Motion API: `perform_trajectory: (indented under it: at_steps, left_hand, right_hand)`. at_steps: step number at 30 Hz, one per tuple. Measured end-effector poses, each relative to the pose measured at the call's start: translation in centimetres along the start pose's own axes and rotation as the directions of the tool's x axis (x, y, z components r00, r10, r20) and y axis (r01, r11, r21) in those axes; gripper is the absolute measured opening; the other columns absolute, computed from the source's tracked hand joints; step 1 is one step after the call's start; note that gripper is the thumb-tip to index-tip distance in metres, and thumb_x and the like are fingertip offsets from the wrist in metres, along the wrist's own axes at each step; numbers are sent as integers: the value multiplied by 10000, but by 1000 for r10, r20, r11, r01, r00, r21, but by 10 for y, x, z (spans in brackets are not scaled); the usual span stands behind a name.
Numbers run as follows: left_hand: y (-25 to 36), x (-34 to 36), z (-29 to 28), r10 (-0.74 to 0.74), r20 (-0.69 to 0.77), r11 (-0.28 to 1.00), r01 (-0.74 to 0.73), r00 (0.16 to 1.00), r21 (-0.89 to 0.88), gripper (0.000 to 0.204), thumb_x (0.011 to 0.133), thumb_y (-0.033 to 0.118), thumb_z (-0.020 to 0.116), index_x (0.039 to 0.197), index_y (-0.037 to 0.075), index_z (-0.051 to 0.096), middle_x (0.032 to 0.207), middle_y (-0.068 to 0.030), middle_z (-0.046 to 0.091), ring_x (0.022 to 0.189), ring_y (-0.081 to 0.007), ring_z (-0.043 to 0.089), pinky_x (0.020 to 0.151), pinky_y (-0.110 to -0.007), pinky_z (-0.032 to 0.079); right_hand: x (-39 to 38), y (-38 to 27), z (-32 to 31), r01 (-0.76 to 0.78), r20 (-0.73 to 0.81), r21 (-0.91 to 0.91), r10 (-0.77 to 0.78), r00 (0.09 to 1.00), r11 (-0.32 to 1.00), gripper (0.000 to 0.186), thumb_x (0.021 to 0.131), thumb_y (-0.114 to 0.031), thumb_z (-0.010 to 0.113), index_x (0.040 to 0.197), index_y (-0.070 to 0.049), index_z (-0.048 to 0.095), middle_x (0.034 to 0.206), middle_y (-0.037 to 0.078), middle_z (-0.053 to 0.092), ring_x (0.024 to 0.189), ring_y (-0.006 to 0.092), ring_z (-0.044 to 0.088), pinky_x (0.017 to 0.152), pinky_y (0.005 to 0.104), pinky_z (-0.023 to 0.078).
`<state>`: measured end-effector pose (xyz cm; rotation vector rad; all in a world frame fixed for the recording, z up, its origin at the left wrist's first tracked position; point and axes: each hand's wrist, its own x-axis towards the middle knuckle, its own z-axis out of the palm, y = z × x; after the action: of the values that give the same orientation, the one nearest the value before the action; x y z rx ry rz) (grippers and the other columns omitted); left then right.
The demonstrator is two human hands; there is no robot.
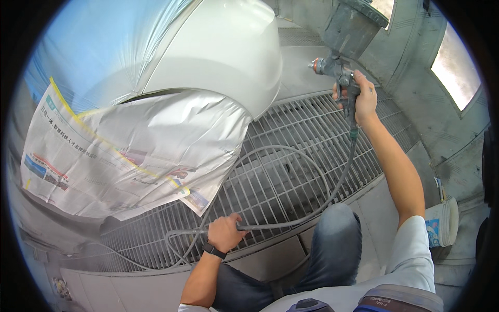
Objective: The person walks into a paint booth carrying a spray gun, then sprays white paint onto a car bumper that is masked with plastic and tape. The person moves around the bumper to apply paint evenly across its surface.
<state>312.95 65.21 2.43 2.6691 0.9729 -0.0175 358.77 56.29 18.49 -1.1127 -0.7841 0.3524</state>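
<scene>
My right hand is wrapped round the handle of a spray gun, raised at the upper right. A dark paint cup sits on top of the gun, whose orange-ringed nozzle points left toward a glossy white car body panel. From the base of the handle a grey air hose loops down over the floor grating. Low in the middle, my left hand, with a dark watch on its wrist, is closed round that hose. Crumpled newspaper with yellow tape covers the part below the panel.
Blue plastic film drapes the car at the upper left. A metal floor grating runs beneath the hose and my knees. At the right stand a white bucket and a grey wall with a bright window.
</scene>
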Motion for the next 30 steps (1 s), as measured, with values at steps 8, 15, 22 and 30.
perform_trajectory:
  at_steps: [8, 15, 22, 30]
  left_hand:
    - [1, -3, 3, -6, -127, 998, -3, 992, -70, 377, 747, 376, 873, 981, 136, 701, 790, -149, 710, 798, -371, 702, 702, -483, 545]
    - [-25, -10, 15, -4, -43, 1000, 5, 999, 7, 394, 727, 330, 868, 1012, 136, 677, 839, -133, 739, 837, -357, 723, 707, -491, 554]
    - [-63, -27, 35, -20, 33, 1000, 20, 999, 3, 346, 747, 305, 845, 1011, 146, 687, 859, -143, 744, 790, -357, 726, 689, -494, 558]
    - [-72, -28, 40, 77, -279, 989, -110, 957, -103, 319, 787, 217, 804, 1054, 146, 644, 872, -121, 729, 783, -360, 701, 696, -486, 536]
  right_hand:
    - [69, -4, -10, 20, -335, -236, -100, 937, 972, 440, 1032, -434, 568, 1015, -11, 688, 808, 117, 711, 670, 169, 685, 477, 303, 502]
    - [-16, -23, 37, 41, -200, -237, -91, 976, 971, 397, 1058, -366, 554, 1172, -10, 689, 810, 77, 697, 647, 116, 626, 486, 269, 462]
    - [-116, -50, 140, -61, 217, -118, 85, 972, 991, 484, 1034, -290, 596, 1330, 93, 606, 915, 109, 727, 733, 141, 696, 554, 251, 517]
    - [-62, -46, 122, 11, 301, -45, 3, 954, 999, 503, 1026, -394, 510, 1138, 63, 688, 832, 146, 731, 710, 163, 700, 520, 270, 523]
